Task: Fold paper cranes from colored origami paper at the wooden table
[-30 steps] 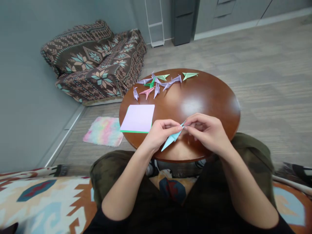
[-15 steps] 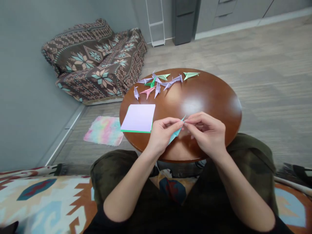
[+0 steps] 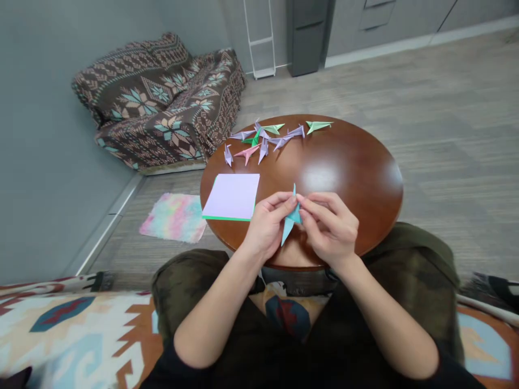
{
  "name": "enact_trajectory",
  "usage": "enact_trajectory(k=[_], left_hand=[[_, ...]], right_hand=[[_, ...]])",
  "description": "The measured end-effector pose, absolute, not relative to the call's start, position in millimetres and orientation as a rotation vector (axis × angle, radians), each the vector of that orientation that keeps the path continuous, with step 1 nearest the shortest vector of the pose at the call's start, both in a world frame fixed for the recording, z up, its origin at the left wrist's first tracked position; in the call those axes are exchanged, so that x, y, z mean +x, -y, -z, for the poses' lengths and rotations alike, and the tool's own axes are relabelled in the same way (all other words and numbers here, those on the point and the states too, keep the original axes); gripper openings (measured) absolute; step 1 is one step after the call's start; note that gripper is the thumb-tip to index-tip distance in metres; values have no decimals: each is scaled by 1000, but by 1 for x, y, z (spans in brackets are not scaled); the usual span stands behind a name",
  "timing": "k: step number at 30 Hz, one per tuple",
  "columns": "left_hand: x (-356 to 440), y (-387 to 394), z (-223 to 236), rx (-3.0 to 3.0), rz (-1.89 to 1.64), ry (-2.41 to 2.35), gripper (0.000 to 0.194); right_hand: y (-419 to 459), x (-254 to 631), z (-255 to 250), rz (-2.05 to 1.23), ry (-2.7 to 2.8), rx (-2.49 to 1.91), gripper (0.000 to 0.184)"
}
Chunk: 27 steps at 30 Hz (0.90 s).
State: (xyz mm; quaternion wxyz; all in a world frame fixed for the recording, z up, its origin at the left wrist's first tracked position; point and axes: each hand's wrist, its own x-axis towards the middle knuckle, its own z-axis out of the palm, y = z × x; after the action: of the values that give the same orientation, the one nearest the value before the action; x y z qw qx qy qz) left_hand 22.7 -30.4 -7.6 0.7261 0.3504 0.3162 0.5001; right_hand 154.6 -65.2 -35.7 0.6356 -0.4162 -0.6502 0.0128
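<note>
Left hand (image 3: 267, 224) and right hand (image 3: 330, 227) pinch a blue origami crane (image 3: 291, 220).

A pale blue origami crane (image 3: 291, 224), folded to narrow points, stands nearly upright, one tip up and one angled down, pinched between the left hand (image 3: 267, 224) and right hand (image 3: 330, 227).

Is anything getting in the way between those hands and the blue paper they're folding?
Nothing visible does: the left hand and right hand pinch the light blue folded origami paper directly, above the round brown wooden table.
</note>
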Motion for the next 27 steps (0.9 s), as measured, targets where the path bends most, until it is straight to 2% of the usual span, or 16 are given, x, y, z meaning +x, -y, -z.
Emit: enact_trajectory(k=[4,7,9,20,27], left_hand=[[21,28,12,1040,-1223,-720,22],[19,27,12,1276,-1314,-736,11],[17,27,11,1419,-1340,-751,5],[14,23,13,1836,-1362,-758,8],[8,18,12,2224,-1466,-667,12]], right_hand=[[72,156,23,-456,1218,-980,7],[75,159,15,-869,1111,-936,18],[75,161,13,-1050,1058,-897,18],[72,167,8,-1402,808,-844,15],[71,167,6,-1428,787,-924,23]])
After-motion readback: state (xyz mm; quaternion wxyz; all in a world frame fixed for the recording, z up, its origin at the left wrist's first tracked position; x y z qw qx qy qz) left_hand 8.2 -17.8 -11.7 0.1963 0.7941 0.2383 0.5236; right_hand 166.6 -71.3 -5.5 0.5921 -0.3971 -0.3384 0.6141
